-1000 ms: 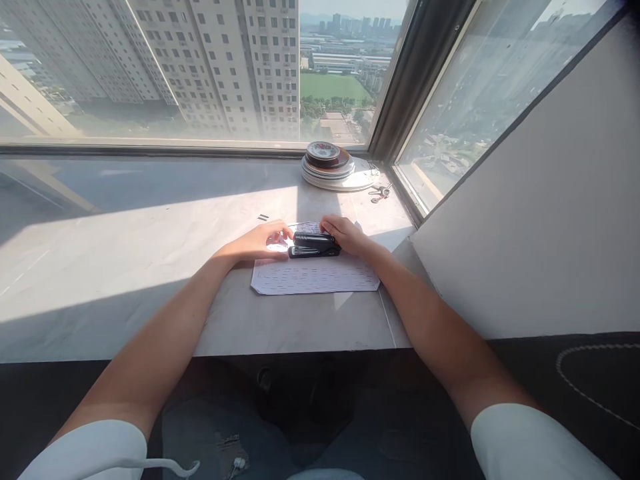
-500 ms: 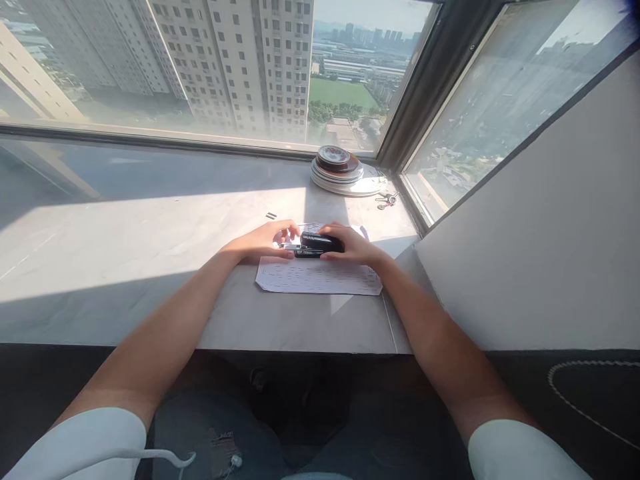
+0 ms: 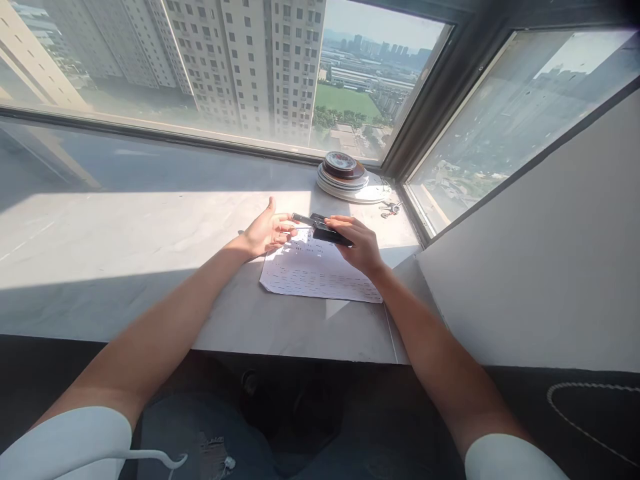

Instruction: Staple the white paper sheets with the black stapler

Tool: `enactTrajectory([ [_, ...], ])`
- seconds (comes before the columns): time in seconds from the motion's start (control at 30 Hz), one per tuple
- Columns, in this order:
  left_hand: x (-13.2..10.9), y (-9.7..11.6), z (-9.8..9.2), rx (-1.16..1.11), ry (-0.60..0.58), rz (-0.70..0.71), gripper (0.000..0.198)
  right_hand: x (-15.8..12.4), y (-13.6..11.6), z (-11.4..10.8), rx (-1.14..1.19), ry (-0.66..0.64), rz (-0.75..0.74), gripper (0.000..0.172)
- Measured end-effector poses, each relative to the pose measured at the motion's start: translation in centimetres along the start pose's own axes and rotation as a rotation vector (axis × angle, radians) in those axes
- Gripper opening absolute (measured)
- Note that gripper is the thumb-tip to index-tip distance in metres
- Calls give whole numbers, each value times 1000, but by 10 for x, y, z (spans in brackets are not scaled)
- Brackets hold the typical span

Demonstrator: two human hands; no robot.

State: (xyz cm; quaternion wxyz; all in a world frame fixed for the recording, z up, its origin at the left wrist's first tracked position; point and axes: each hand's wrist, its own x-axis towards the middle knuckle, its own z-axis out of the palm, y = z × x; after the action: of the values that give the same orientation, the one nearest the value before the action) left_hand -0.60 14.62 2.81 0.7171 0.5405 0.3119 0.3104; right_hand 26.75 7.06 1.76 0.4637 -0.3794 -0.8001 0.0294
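A black stapler (image 3: pixel 331 233) is in my right hand (image 3: pixel 357 241), held from the right end, tilted above the paper. Its narrow metal part (image 3: pixel 303 219) sticks out to the left. Close to that tip is my left hand (image 3: pixel 267 230), palm turned up, thumb raised and fingers apart. Whether its fingertips touch the stapler I cannot tell. Under both hands lies a white sheet of paper (image 3: pixel 320 283) with lines of writing; the stapler and hands cover part of its far edge.
A stack of plates (image 3: pixel 343 179) with a round patterned item on top stands by the window corner. A bunch of keys (image 3: pixel 390 209) lies to its right. The pale stone sill (image 3: pixel 150 233) ends at a front edge above my knees. A white wall (image 3: pixel 540 267) borders the right.
My left hand has turned palm up and spread its fingers. The stapler has tilted in my right hand, its narrow part now sticking out. The small dark strips on the sill are no longer visible.
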Motion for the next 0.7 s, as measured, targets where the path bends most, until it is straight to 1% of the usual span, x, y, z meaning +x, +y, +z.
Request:
enactTrajectory([
  [0.03,1,1,-3,-30,-31,-65,81,0,1,1,-34,-7,-36,34],
  [0.1,2,2,-7,-62,-63,-134,84,0,2,3,-98,-24,-87,40],
  [0.27,1,2,-8,-92,-88,-126,86,1,3,4,-242,-90,-190,45],
  [0.5,0,0,-8,-171,-150,-172,89,2,1,5,-359,-103,-279,50],
  [0.57,0,-1,-9,-198,-170,-190,87,2,1,5,-390,-123,-283,53],
  [0.7,0,-2,-11,-244,-188,-185,77,4,-3,3,-445,-193,-285,53],
])
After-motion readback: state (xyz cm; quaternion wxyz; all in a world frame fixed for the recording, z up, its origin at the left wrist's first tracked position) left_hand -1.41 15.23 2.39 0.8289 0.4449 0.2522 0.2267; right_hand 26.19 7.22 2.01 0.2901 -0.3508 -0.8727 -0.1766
